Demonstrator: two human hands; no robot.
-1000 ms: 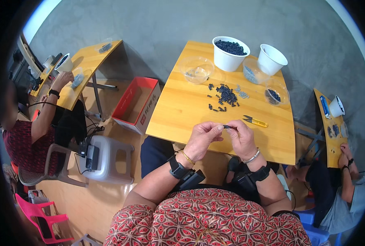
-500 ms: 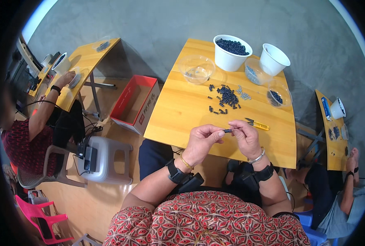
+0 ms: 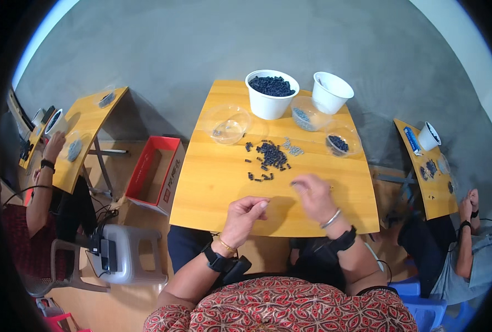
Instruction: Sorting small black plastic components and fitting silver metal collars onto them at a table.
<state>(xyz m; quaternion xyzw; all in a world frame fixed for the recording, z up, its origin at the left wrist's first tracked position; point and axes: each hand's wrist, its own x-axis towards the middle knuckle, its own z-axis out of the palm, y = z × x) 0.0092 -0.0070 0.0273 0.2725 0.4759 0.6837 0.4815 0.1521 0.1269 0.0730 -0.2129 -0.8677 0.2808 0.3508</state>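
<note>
Black pieces [image 3: 272, 156] sit in a loose heap mid-counter [image 3: 213, 191], a few strays around it, and I can't separate single ones in the thick of it. From my end the left hand [image 3: 245, 218] is over the near side of the counter, thumb pressed up against the curled forefinger. Can't tell if those fingers are grasping anything, the tips are too small. The right hand [image 3: 315, 198] is worse: motion blur, fingers loosely bent, a dark smear at the tips that could be a piece or just shadow, so I won't call it. There's a speck of yellow [image 3: 332, 188] peeking out beside it, the rest of whatever that is being covered.

Grey pieces [image 3: 294, 148] lie just right of the heap, mushed together on my feed. The full tub [image 3: 268, 108] is heaped with more black ones; the other tub [image 3: 330, 99] leans, and its bottom is hidden from me. Right bowl [image 3: 357, 146] has black pieces in it, but I can't make out the few bits in the left bowl [image 3: 236, 118]. Over on the far left, a co-worker [image 3: 38, 207] gets cut off by the dark lens rim.
</note>
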